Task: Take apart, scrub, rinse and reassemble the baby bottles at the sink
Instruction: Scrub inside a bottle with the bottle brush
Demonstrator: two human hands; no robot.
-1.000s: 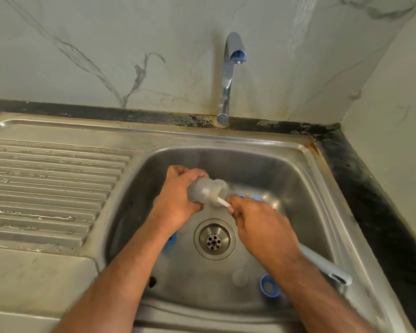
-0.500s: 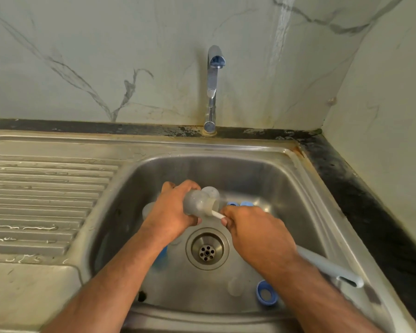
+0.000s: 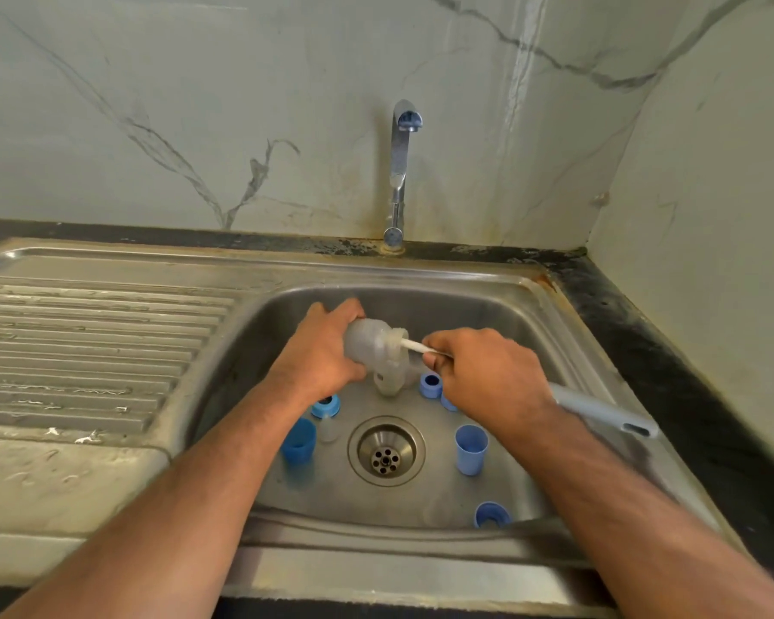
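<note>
My left hand grips a cloudy, clear baby bottle on its side above the sink basin, mouth turned right. My right hand is closed on a bottle brush; its thin white shaft enters the bottle mouth and its grey handle sticks out to the right. The brush head is hidden inside the bottle. A second clear bottle stands below the held one. On the basin floor lie blue caps and blue collar rings.
The drain sits in the middle of the basin. A chrome tap rises at the back, with no water running. A ribbed, wet draining board lies to the left. Marble walls close the back and right; a dark counter strip runs along the right.
The view has tilted down and pulled back, so more blue parts on the basin floor show. Both hands keep their grips; the brush shaft sits a little further out of the bottle mouth.
</note>
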